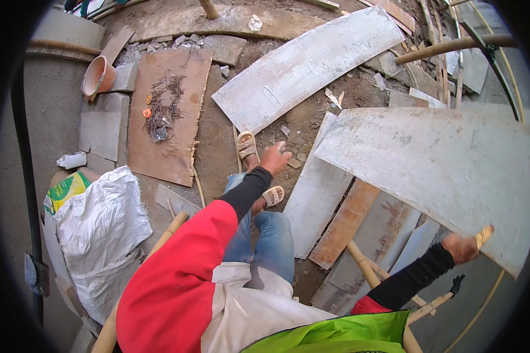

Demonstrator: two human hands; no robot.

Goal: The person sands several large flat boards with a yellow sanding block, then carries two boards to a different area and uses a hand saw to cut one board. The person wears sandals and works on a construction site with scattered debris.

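My left hand [276, 159] is stretched out over the dirt near my sandalled feet, slightly blurred, with its fingers partly apart and nothing plainly visible in it. My right hand [461, 248] grips the lower edge of a large whitish plywood panel [428, 154], with a yellowish wrapping around one digit. That panel is raised and tilted at the right, above several boards lying on the ground. Beyond my feet lies a long whitish board [309, 66]. A brown plywood sheet [168, 154] on the left bears a pile of nails [165, 99] and an orange tape measure [147, 113].
An orange bucket [99, 76] stands on blocks at upper left, with a white bottle [72, 160] and a white woven sack [101, 225] below it. Bamboo poles [362, 262] slant beside me at both sides; another [455, 48] juts in at upper right. Rubble [185, 42] lies ahead.
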